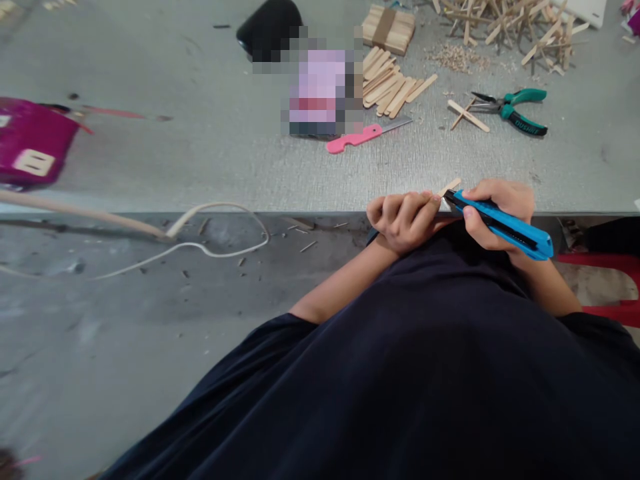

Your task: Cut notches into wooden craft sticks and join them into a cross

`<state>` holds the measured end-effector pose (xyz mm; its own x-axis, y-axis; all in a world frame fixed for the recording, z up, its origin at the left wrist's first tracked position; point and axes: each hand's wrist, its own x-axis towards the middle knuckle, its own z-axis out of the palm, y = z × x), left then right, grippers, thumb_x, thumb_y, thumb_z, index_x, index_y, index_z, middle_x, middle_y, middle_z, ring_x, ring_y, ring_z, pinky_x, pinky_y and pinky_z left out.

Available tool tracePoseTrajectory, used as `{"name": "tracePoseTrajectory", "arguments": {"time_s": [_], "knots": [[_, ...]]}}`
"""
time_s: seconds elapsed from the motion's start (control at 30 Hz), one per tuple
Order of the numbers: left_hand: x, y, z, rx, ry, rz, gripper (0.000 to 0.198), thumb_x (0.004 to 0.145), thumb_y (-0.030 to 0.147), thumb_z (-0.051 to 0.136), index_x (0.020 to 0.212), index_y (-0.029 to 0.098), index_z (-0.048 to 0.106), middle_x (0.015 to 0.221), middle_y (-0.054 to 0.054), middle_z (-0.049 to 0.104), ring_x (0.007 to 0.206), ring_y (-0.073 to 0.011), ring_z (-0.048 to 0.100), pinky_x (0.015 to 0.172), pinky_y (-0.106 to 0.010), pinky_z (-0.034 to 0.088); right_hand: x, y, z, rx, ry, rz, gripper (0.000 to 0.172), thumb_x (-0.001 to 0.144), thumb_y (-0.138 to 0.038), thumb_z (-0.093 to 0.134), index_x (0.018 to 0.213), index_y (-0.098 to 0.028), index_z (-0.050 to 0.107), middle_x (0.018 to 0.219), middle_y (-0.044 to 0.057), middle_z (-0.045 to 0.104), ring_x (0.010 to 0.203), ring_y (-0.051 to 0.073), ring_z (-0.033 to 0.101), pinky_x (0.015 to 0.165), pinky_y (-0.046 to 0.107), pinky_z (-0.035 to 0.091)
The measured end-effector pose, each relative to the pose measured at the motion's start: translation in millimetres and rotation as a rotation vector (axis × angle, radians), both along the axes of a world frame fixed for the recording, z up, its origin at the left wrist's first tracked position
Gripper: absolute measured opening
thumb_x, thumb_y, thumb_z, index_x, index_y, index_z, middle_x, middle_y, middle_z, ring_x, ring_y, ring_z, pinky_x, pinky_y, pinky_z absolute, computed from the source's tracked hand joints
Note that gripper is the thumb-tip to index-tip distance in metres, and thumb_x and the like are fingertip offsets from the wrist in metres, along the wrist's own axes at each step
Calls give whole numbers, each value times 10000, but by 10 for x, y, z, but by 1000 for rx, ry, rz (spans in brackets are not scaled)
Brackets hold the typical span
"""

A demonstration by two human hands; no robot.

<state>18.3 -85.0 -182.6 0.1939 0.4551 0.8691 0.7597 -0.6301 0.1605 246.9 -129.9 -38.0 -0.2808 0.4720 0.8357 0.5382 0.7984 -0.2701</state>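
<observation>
My right hand (pixel 500 207) is wrapped round a blue box cutter (pixel 510 227), its black tip end pointing left toward my other hand. Fingers curled, my left hand (pixel 405 217) grips a wooden popsicle stick (pixel 453 186) at the table's front edge. The far end of that stick sticks out beyond the cutter's tip; the rest is hidden by my fingers. The cutter's tip is at the stick, close to my left fingertips. Whether the blade touches the wood I cannot tell.
Beyond my hands lie green-handled pliers (pixel 520 112), a pink folding knife (pixel 355 138), loose popsicle sticks (pixel 393 83), a bundled stack (pixel 389 30) and a heap of cut pieces (pixel 505 27). A purple packet (pixel 35 143) is at the left. A pale cord (pixel 225 255) hangs near the table edge.
</observation>
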Motion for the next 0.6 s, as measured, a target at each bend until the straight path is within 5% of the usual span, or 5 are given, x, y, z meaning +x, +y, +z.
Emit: {"name": "tracePoseTrajectory", "arguments": {"time_s": [0.17, 0.27, 0.37, 0.47, 0.6], "knots": [[-40, -28, 7, -8, 6, 37, 639, 928, 992, 805, 1063, 387, 963, 1010, -63, 957, 919, -315, 824, 948, -525, 506, 76, -47, 16, -212, 95, -63, 197, 1117, -487, 762, 1211, -317, 797, 982, 25, 869, 733, 233, 808, 705, 401, 712], [-88, -29, -8, 133, -18, -35, 509, 1018, 851, 793, 1193, 406, 967, 1112, -44, 981, 953, -304, 848, 976, -520, 513, 75, -17, 41, -320, 122, -59, 275, 1145, -565, 775, 1288, -333, 812, 1096, 48, 889, 892, 276, 866, 852, 460, 764], [-132, -22, -53, 94, -42, -126, 475, 1050, 779, 792, 1310, 419, 958, 1218, -62, 978, 1016, -309, 860, 1001, -522, 516, 45, 32, 27, -378, 71, -30, 380, 1146, -625, 785, 1424, -365, 781, 1170, 42, 882, 992, 290, 885, 971, 500, 770], [-157, -27, -113, -53, -84, -172, 476, 1044, 770, 802, 1316, 415, 965, 1192, -97, 949, 1076, -335, 855, 1036, -541, 514, 28, 48, -26, -375, 73, -64, 434, 1168, -648, 753, 1501, -368, 745, 1095, 27, 850, 900, 263, 857, 923, 476, 761], [-156, -60, -145, -85, -118, -75, 556, 988, 847, 832, 1297, 408, 979, 1097, -122, 880, 1111, -373, 814, 1070, -569, 517, 16, 9, -72, -343, 123, -129, 411, 1182, -641, 722, 1494, -375, 745, 954, -1, 794, 731, 240, 762, 808, 463, 738]]}}
